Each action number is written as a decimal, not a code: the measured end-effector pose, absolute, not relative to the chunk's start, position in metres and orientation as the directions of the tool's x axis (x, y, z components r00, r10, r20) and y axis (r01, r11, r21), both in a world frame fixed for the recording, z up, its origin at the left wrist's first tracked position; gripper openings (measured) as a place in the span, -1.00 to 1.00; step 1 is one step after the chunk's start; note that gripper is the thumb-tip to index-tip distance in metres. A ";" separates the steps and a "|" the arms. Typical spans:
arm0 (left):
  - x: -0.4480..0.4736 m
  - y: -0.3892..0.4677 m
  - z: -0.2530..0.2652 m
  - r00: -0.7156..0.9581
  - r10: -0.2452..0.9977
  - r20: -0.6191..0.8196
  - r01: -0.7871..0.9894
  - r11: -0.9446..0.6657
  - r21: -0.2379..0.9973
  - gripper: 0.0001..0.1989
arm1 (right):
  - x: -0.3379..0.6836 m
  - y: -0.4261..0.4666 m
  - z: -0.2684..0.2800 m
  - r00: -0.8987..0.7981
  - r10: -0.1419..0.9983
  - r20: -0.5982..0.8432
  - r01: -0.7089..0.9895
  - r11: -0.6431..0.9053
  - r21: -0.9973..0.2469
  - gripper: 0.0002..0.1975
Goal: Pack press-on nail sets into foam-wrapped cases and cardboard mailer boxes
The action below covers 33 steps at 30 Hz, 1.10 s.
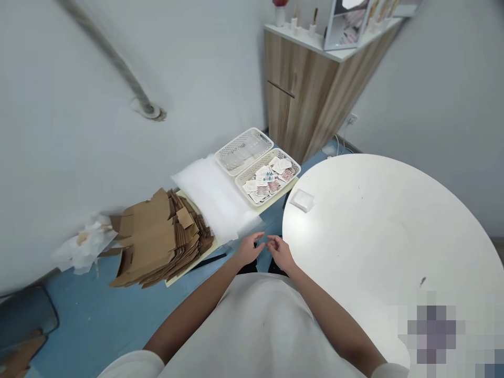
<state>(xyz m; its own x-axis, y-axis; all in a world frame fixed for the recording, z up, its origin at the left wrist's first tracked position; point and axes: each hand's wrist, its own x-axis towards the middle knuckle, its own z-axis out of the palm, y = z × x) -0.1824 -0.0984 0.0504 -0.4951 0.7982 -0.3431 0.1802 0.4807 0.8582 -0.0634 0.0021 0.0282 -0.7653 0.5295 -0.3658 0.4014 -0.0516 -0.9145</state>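
Note:
My left hand (250,249) and my right hand (281,253) hover close together in front of my body, fingers loosely curved toward each other with a small gap between. Nothing shows in either one. Just beyond the left hand lies a stack of white foam sheets (218,197). On the round table, ahead and to the right of the right hand, rests a small white packet in clear wrap (303,200). Farther off, a white plastic basket (240,181) holds many printed cards. Behind it, another white basket (271,143) contains clear plastic bags.
A pile of folded brown cardboard (149,231) sits left of the foam on a low pale surface. The white round table (378,226) fills the right side. A wood-grain cabinet (303,89) with a mirror (346,26) stands behind. Crumpled white plastic (84,244) lies far left.

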 end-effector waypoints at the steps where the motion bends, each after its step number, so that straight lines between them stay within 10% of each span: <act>1: -0.184 -0.105 0.051 -0.517 0.786 -0.339 0.145 0.471 0.870 -0.63 | -0.067 0.001 0.029 -0.790 0.490 -0.369 0.406 -0.032 -0.913 -0.69; 20: -0.281 -0.265 0.112 -0.745 0.667 -0.008 0.369 0.422 0.828 -0.71 | -0.210 -0.105 0.077 -0.970 0.167 -0.176 0.232 0.430 -0.872 -0.71; 26: -0.315 -0.344 0.097 -0.831 0.553 0.061 0.477 0.651 0.591 -0.68 | -0.255 -0.176 0.108 -0.990 0.078 0.117 0.000 0.834 -0.552 -0.62; 29: -0.322 -0.373 0.082 -0.839 0.542 0.046 0.493 0.723 0.485 -0.62 | -0.274 -0.211 0.109 -0.998 -0.024 0.062 -0.048 0.906 -0.421 -0.58; 33: -0.322 -0.391 0.066 -0.870 0.493 0.001 0.430 0.757 0.492 -0.52 | -0.291 -0.230 0.092 -0.991 0.119 -0.057 0.131 0.940 -0.316 -0.37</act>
<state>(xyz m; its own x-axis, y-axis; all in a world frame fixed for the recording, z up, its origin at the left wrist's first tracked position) -0.3224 -0.3915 0.0656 -0.8701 0.4928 0.0015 0.4297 0.7572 0.4920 -0.2905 -0.2299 0.0920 -0.9913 0.1192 -0.0566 0.1311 0.9396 -0.3163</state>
